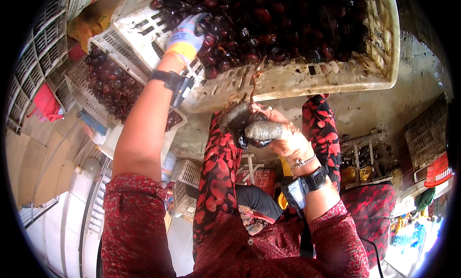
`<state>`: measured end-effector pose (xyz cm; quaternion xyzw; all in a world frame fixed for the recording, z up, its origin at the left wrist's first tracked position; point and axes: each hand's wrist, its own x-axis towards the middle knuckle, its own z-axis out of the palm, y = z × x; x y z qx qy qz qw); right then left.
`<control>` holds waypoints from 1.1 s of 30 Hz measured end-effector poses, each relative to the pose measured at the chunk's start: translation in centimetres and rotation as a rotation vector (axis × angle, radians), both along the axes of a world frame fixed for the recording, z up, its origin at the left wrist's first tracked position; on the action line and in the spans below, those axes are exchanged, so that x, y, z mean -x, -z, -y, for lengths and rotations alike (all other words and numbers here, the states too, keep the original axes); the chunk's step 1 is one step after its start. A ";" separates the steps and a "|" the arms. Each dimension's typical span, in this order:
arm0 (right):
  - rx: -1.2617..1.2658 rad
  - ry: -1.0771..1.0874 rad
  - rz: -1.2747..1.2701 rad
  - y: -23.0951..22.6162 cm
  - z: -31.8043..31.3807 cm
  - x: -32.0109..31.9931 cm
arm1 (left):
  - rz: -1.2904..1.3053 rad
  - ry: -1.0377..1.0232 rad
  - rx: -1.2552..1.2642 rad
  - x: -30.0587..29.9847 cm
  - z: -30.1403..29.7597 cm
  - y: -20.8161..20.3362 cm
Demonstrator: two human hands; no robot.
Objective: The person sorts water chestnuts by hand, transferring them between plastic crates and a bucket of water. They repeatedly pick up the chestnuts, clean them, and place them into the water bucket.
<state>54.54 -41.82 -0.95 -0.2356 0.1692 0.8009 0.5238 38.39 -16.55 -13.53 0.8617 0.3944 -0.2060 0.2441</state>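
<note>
A large, dirty cream plastic crate (288,80) in front of me holds a heap of dark red, shiny water chestnuts (264,18). My left hand (186,35), in a grey-blue and orange glove, reaches over the crate's left side to the heap. Its fingers are apart and curved around the chestnuts there; nothing is plainly gripped. Below the crate's near rim, above my lap, my right hand (276,129) is closed on dark, wet water chestnuts (247,126). Grey, muddy covers wrap its fingers. A thin brown stem (254,83) rises beside its fingertips. How many chestnuts it holds is hidden.
Left of the big crate stands a smaller white crate (79,78) of similar water chestnuts. Stacked grey crates (41,52) are farther left. A red basket (438,171) and a dark crate (427,131) stand at the right on the wet floor (413,81).
</note>
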 end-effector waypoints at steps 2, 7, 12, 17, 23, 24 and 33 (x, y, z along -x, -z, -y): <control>0.039 0.023 0.005 -0.1 0.4 0.5 | 0.057 -0.074 0.078 1.5 -0.3 0.4; -0.017 0.022 -0.124 1.1 0.6 1.2 | -0.224 -0.037 -0.049 0.2 0.2 0.0; 0.068 0.025 -0.098 0.9 0.5 1.3 | -0.464 -0.072 0.094 -2.7 0.7 -1.0; 0.102 0.060 -0.117 1.2 0.6 1.4 | 0.220 -0.905 0.821 -0.8 0.7 -2.6; 0.070 0.078 -0.171 1.4 0.7 1.5 | 0.375 -0.997 1.038 -1.3 1.8 -5.9; 0.074 0.062 -0.163 1.3 0.6 1.4 | 0.361 -0.995 1.020 -1.2 1.8 -6.2; 0.056 0.040 -0.114 1.9 1.0 1.9 | 0.353 -1.192 1.080 -0.7 2.1 -7.9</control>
